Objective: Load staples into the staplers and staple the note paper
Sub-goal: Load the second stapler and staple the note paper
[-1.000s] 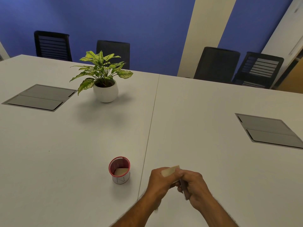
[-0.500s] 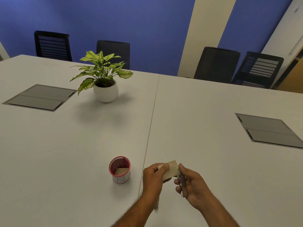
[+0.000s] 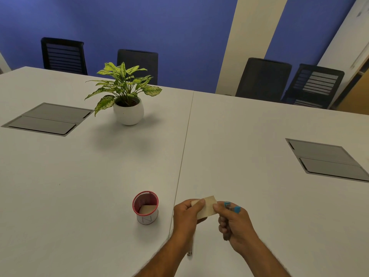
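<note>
item: note paper (image 3: 206,207), small tan stack. held above the near edge of the white worktop (image 3: 249,156), just right of its centre seam. left hand (image 3: 186,215) pinches the left end, thumb on top and fingers curled beneath, presumably to keep the sheets squared and steady.

item: stapler (image 3: 231,206), small, blue-tipped with a metal mouth. gripped in the right hand (image 3: 236,222), fingers curled round the body, blue nose pointing up and away. it sits just beside the paper's right edge; whether the edge is inside the mouth cannot be told. the right thumb touches the paper at that edge, likely guiding it in.

state of grip: left clamped on the paper; right clamped on the stapler.

step in hand, as judged: lining the stapler to the paper corner for a squeeze. loading cannot be confirmed from here.

item: red-rimmed mesh cup (image 3: 145,209), upright on the worktop left of the hands, near but apart. a tan piece lies inside, perhaps more paper.

item: small metallic object (image 3: 189,252) on the worktop by the left forearm, too small to name.

other: potted plant (image 3: 125,96), two grey cable hatches, black chairs beyond.
</note>
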